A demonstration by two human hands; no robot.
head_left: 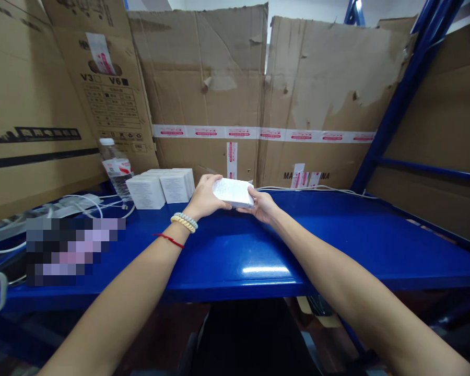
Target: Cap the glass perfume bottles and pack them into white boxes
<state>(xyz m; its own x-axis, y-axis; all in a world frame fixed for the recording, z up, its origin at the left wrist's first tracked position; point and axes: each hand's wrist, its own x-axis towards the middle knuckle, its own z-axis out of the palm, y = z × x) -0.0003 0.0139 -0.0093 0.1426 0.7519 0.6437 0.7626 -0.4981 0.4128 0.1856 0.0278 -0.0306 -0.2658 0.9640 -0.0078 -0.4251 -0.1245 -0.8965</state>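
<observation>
Between my two hands is a small white box (234, 192), held a little above the blue table (329, 224). My left hand (207, 197) grips its left end, with the thumb along the near side. On the right end, my right hand (261, 204) has its thumb on the near corner and its fingers underneath. Fine print covers the box's upper face, too small to read. Left of my left hand, several similar white boxes (145, 192) stand together in rows on the table.
A water bottle (117, 168) stands behind the white boxes. White cables and a power strip (68, 204) lie at the left, near a blurred-out item (74, 250). Cardboard sheets (203, 89) wall off the back, and a blue metal post (395, 104) rises at the right.
</observation>
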